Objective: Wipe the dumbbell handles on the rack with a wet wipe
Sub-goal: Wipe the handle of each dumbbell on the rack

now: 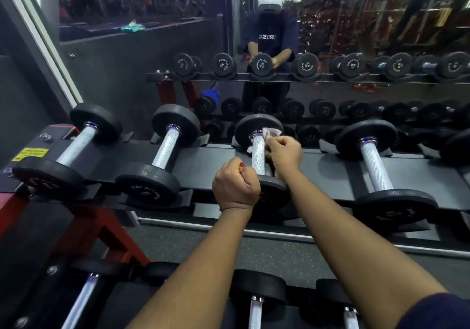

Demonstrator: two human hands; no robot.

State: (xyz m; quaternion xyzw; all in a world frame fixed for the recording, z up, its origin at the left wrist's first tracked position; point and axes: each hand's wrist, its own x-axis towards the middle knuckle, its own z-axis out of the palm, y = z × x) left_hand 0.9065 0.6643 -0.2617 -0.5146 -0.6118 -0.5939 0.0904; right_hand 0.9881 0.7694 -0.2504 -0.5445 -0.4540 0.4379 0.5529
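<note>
On the rack (218, 161): four dumbbells are lying crosswise in their cradles on the upper shelf, handles facing up, so each grip is reachable without lifting a weight.
Dumbbell handle (258, 156): it belongs to the third dumbbell from the left and is sitting between the two hands, running away from the person.
Wet wipe (273, 133): it is bunching around the far end of that handle, just below the far plate, with a corner sticking up.
Right hand (284, 152): it is pinching the wipe against the handle with curled fingers, probably so the cloth is wrapping the knurled metal rather than skimming it.
Left hand (236, 186): it is resting as a closed fist at the near plate. Whether it is gripping anything is not showing, though it seems to be bracing the weight against rolling.
Progress: the wiping is happening at the far end, and the near stretch of handle is lying bare, so a pull toward the body looks due.
</note>
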